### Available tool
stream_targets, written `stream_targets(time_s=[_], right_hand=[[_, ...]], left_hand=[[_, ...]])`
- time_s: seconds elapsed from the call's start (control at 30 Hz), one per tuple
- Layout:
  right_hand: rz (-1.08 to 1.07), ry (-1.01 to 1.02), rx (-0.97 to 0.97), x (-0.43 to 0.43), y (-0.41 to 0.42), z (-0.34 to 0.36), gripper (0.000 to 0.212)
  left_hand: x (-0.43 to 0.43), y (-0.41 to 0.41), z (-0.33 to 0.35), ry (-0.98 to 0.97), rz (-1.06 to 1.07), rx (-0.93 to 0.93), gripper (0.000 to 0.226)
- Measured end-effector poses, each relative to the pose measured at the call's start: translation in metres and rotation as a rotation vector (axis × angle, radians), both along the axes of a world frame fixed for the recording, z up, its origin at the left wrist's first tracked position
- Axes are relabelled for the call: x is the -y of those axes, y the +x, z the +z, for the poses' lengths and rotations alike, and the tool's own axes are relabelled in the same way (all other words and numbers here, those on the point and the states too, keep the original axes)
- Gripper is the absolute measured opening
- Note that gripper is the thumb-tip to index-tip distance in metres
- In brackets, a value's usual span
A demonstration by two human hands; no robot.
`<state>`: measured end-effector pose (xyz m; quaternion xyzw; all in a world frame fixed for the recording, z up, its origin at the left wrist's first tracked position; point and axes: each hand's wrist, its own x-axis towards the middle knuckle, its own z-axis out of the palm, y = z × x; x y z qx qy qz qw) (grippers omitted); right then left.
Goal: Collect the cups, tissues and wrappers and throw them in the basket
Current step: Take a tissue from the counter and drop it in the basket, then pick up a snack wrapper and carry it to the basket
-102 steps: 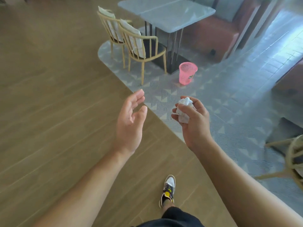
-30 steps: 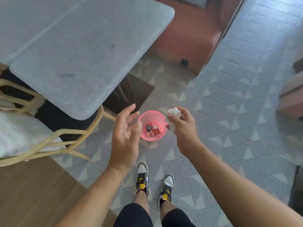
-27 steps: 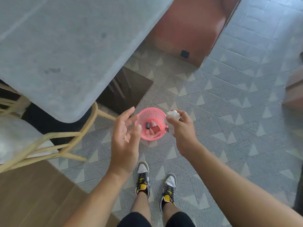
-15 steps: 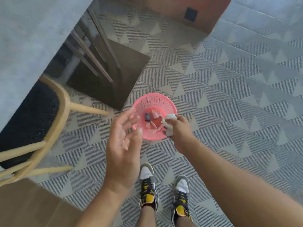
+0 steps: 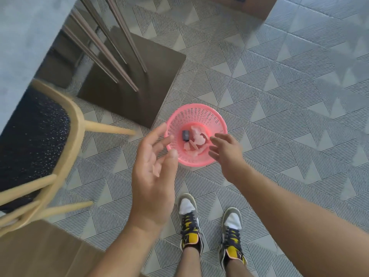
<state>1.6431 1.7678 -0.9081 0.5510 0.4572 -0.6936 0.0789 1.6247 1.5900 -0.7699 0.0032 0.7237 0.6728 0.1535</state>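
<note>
Pink mesh basket stands upright on the grey triangle-patterned floor, just right of the dark square table base. Inside, on the bottom: crumpled pale tissue pieces, with a small dark object beside them on the left. Right hand is over the near right part of the rim, back of the hand up; its fingers are spread wide and hold nothing, and are slightly blurred. Left hand is at the basket's left side, palm turned to the right, fingers loosely extended and apart, holding nothing; one fingertip overlaps the left rim in the view, contact cannot be told. Grey surface fills the far left corner. A wooden chair with a dark speckled seat stands at the left. Two shoes with yellow and white panels stand on the floor near the basket, toes toward it.
</note>
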Motion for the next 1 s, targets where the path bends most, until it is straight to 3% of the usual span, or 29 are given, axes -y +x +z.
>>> stream_targets(time_s=[0.23, 0.43, 0.8, 1.0], right_hand=[[-0.011, 0.134, -0.102, -0.025, 0.015, 0.040, 0.020], [0.079, 0.324, -0.347, -0.041, 0.034, 0.135, 0.017], [0.103, 0.692, -0.685, -0.064, 0.084, 0.417, 0.038], [-0.027, 0.774, -0.772, -0.079, 0.109, 0.535, 0.042]], left_hand=[[-0.017, -0.004, 0.023, 0.003, -0.041, -0.043, 0.043], [-0.034, -0.006, 0.067, -0.024, -0.087, -0.072, 0.042], [-0.081, -0.006, 0.290, 0.045, -0.237, -0.254, 0.045], [-0.099, 0.006, 0.399, 0.114, -0.342, -0.348, 0.041]])
